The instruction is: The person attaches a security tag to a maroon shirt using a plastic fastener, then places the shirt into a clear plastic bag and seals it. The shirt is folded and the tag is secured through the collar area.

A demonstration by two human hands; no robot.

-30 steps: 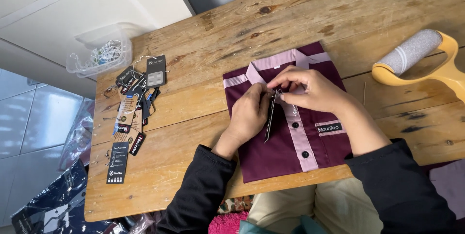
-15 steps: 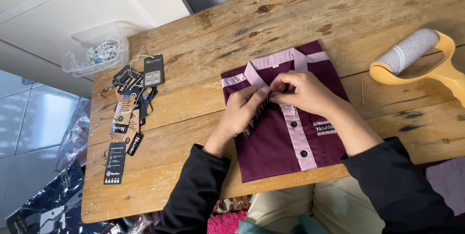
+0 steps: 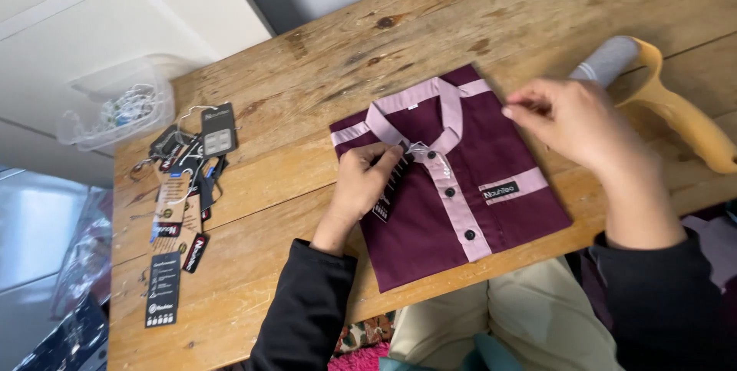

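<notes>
Near the desk (image 3: 322, 87) front edge, a folded maroon shirt (image 3: 449, 194) is pressed by the left hand (image 3: 367, 183), fingers pinching its tag (image 3: 386, 201), while the right hand (image 3: 580, 122) is held loosely spread above the shirt's right edge.

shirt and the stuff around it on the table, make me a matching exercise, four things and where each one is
Things:
1. shirt
2. lint roller
3. pile of tags
4. plastic tub

Places:
A. off the table's far left corner
B. under the left hand, middle of the table
C. left part of the table
D. right edge of the table, beyond the right hand

Pairs: 1-B, 2-D, 3-C, 4-A
</notes>
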